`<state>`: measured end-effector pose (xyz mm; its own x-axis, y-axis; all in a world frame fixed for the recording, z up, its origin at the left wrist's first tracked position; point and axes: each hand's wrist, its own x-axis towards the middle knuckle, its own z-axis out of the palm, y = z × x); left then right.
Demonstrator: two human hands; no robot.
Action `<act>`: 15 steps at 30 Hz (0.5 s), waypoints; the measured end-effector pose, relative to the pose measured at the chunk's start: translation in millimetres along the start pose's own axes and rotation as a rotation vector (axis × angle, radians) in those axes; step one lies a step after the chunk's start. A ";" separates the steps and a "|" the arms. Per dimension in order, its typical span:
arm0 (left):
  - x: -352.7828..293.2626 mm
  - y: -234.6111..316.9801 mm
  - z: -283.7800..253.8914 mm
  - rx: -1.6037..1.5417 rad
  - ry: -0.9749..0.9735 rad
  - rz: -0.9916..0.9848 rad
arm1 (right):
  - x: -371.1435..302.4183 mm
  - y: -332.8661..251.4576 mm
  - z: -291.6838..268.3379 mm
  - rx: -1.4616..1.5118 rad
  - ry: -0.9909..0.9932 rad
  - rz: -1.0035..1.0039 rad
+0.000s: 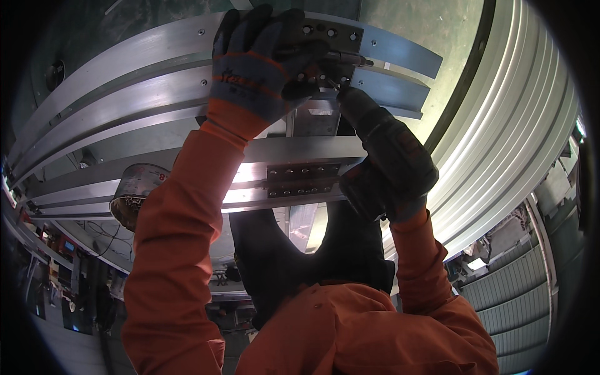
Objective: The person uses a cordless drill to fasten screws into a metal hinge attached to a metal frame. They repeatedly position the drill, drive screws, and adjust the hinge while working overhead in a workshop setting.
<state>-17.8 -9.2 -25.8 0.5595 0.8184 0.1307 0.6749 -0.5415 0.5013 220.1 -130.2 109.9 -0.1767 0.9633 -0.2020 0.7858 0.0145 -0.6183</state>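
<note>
My left hand (253, 75), in a grey and orange glove, lies over the far aluminium profiles (156, 47), its fingertips curled past their far edge. From between its index finger and thumb sticks a dark rod-like tool (349, 59) with a narrow tip; its exact kind is unclear. My right hand, mostly hidden behind it, grips a black cordless drill (400, 147). The drill's bit (335, 84) points up and left at a dark perforated joining plate (344, 74) on the profile, close to my left thumb. Another dark plate (322, 37) with round holes sits just beyond.
Nearer to me run more profiles (294, 147) with dark perforated plates (303, 172). A round tin (139, 187) holding small parts stands by my left forearm. On the right, a large stack of long ribbed metal lengths (519, 125) curves past a dark bar (462, 81).
</note>
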 end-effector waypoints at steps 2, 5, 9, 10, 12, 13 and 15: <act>2.6 0.0 2.2 -0.021 0.008 0.004 | 1.8 -3.2 -3.5 -0.020 0.011 -0.010; 0.2 2.3 -3.3 0.028 -0.026 -0.010 | -1.3 3.2 3.6 0.057 0.015 0.038; 2.0 -0.5 -3.4 0.002 -0.014 0.009 | 0.7 0.8 2.4 0.058 0.010 0.059; 2.7 -1.4 -3.1 0.001 -0.013 0.015 | 1.4 0.8 1.9 0.033 0.005 0.047; 3.3 -3.1 -3.4 0.009 -0.019 0.020 | -0.3 2.8 3.6 0.024 0.007 0.060; 1.7 -2.6 -4.0 0.019 -0.028 0.015 | -4.7 4.7 5.8 0.041 0.011 0.086; 4.4 0.4 -7.1 0.061 -0.063 0.013 | -10.5 7.8 7.9 0.037 0.019 0.103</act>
<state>-18.5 -4.4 -19.0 0.5962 0.7986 0.0824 0.6941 -0.5643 0.4469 223.4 -142.3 101.1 -0.0842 0.9641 -0.2518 0.7770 -0.0947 -0.6223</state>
